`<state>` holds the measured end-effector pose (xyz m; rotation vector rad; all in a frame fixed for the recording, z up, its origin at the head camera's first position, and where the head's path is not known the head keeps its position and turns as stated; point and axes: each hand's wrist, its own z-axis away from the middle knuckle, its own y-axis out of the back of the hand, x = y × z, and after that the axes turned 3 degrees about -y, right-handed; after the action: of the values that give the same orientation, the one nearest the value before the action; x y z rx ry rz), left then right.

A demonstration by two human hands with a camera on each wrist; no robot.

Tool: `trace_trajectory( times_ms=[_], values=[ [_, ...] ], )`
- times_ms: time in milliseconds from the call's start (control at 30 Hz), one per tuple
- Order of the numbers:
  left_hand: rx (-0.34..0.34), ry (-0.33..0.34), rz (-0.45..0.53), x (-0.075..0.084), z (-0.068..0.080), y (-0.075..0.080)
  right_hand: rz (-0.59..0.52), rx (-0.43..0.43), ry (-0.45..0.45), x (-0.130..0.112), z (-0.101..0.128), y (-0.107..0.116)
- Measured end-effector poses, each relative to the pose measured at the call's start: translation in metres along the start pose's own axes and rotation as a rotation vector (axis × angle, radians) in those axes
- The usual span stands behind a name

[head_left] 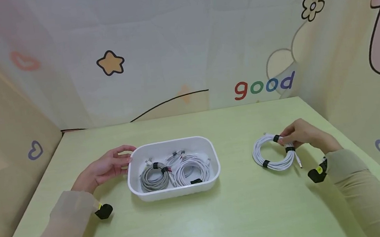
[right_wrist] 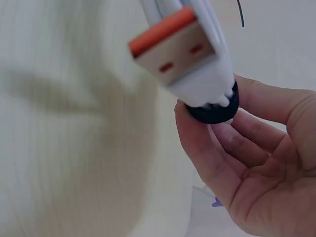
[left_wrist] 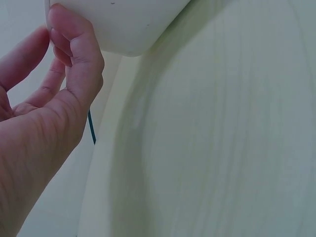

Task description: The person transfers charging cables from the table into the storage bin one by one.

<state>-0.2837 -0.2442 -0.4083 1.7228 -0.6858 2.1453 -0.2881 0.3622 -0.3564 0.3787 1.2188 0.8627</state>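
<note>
My left hand (head_left: 109, 167) pinches the left rim of a white plastic bin (head_left: 175, 192) on the table. In the left wrist view, its thumb and a bent finger meet at the bin's edge. Inside the bin lie a grey coiled cable (head_left: 147, 186) and white coiled cables (head_left: 201, 169) with black straps. To the right, my right hand (head_left: 301, 133) holds another coiled white cable (head_left: 258, 153), bound with black straps. The right wrist view shows finger and thumb around a black strap (right_wrist: 212, 112), beside a USB plug (right_wrist: 175, 59) with an orange insert.
The pale green table (head_left: 188, 228) runs back to a curtain wall (head_left: 159, 32) printed with shapes and the word "good". Side curtains stand at left and right. Each wrist carries a small black camera, one at the left cuff (head_left: 104, 211), one at the right (head_left: 317, 175).
</note>
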Motion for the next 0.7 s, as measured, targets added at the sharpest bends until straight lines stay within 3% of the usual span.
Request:
trace_trajectory(
  times_ms=[300, 700],
  values=[
    [0.000, -0.003, -0.022, -0.003, 0.000, 0.003, -0.053, -0.013, 0.023, -0.008, -0.009, -0.005],
    [-0.016, -0.008, 0.020, 0.000, 0.002, 0.000, -0.083, -0.018, 0.064, -0.049, -0.015, -0.012]
  ],
)
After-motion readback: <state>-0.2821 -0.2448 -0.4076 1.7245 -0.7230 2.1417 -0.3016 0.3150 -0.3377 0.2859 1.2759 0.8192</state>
